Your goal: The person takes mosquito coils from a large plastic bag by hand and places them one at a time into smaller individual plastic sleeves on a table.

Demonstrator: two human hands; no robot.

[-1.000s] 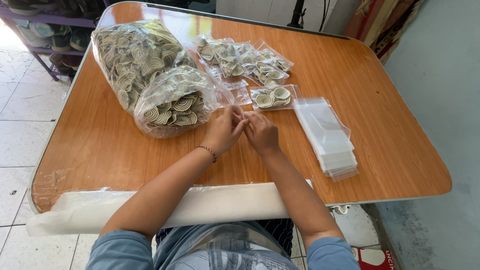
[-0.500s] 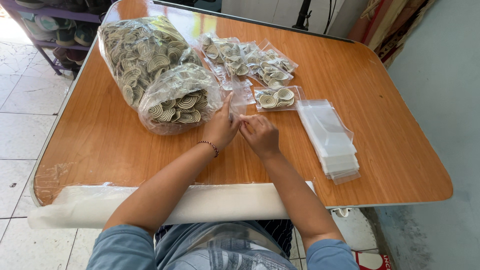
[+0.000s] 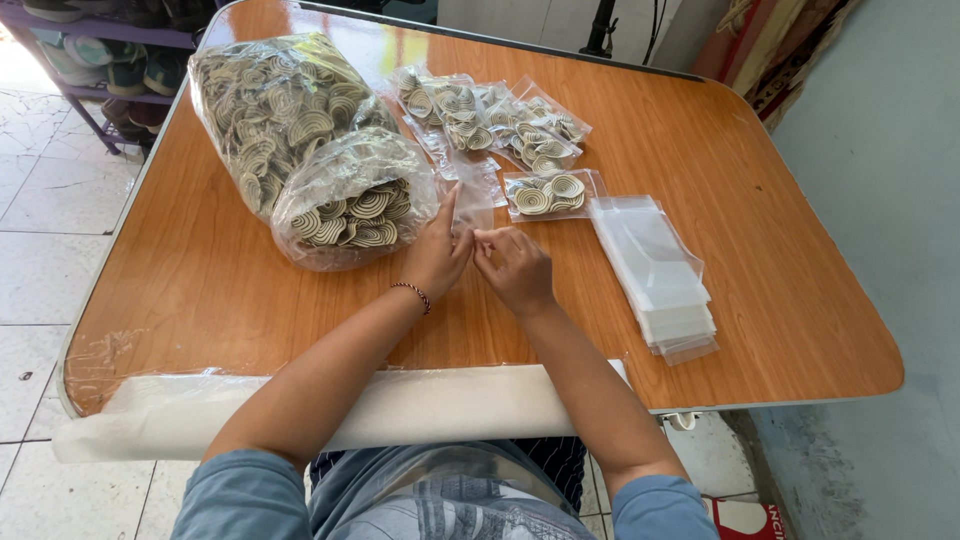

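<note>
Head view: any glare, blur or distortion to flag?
Head view: sharp overall, no motion blur on the left hand or right hand; daylight glare whitens the far end of the table and glints off the big bag of coils; the stack of empty clear bags is low-contrast; table edges bow slightly from the wide lens.

big coil bag (image 3: 310, 150) blocking left, bare table (image 3: 790, 260) free right

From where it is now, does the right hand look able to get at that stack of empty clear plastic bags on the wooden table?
Probably yes. The right hand sits just left of the stack of empty clear plastic bags, with only bare wooden table between them; nothing blocks the way.
</note>
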